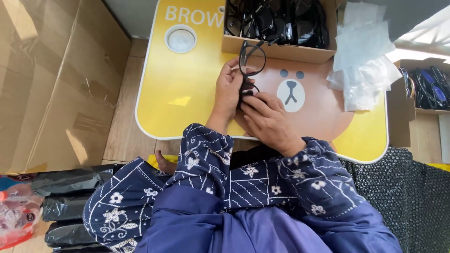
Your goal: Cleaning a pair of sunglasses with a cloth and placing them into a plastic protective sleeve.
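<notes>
Glasses (pixel 250 63), black-framed, held upright over the middle of the table (pixel 178 93), just in front of the box (pixel 281 49) at its far edge. I see one lens ring standing clear above the hands; the lower half of the frame is hidden between them. Left hand (pixel 228 91): fingers curled shut around the frame's left side, thumb against the rim. Right hand (pixel 267 117): fingers bent and closed on the lower part of the frame, touching the left hand's fingertips. Both wrists emerge from dark blue sleeves (pixel 206 154) with white flower print, crossing the table's near edge.

Box: open cardboard, filled with more dark glasses, overhanging the far edge towards the right corner. Table: yellow top with white rim, a round cup recess (pixel 181 38) near the far left corner, and a brown bear face (pixel 291 93) printed right of centre, directly beyond the right hand. Clear plastic bags (pixel 363 56) lie heaped at the far right corner, just beside the box. A second box of glasses (pixel 429 86) stands off the table to the right; flattened cardboard (pixel 51 79) lies well off to the left.
</notes>
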